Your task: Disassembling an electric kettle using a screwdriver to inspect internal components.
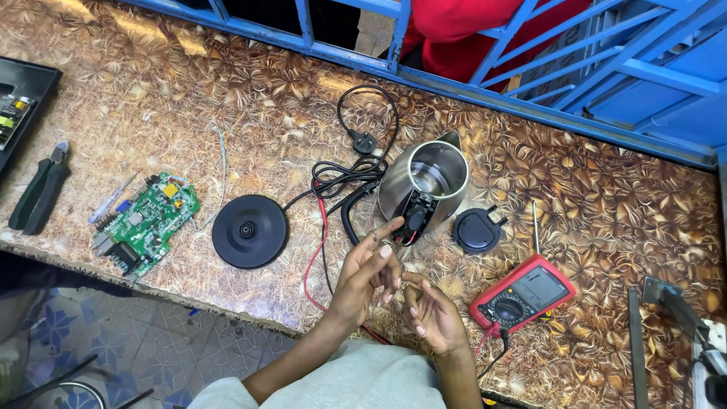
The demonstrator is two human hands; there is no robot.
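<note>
At the far left of the frame a pair of dark-handled pliers [38, 193] lies on the patterned brown surface [606, 204], and just right of it sits a green circuit board [145, 225] with a thin grey wire [221, 170] curling off its upper right. Next comes the round black kettle base [249, 231], lying flat, its black cord [356, 163] looping toward the upper middle and ending in a plug [364, 142].

In the lower middle, the left hand [365, 279] rises from the bottom edge with its fingers [388, 227] loosely spread and stretched up and to the right; the tip of the longest one reaches the exposed black switch block [415, 216] on the side of the steel kettle [425, 182]. It grips nothing that can be seen. The kettle lies just above the hands, tipped so its open mouth faces the camera, its long axis running from lower left to the spout at upper right. The left hand is clearly the nearer of the two to it.

The right hand [433, 316] sits just below and right of the left one, fingers curled in, narrow. Whether it pinches some small part cannot be told. A red test lead [314, 254] runs down past the left wrist.

Further right, a black round lid piece [476, 229] lies beside the kettle, then a red multimeter [522, 294], and metal tools [666, 299] at the right edge.
</note>
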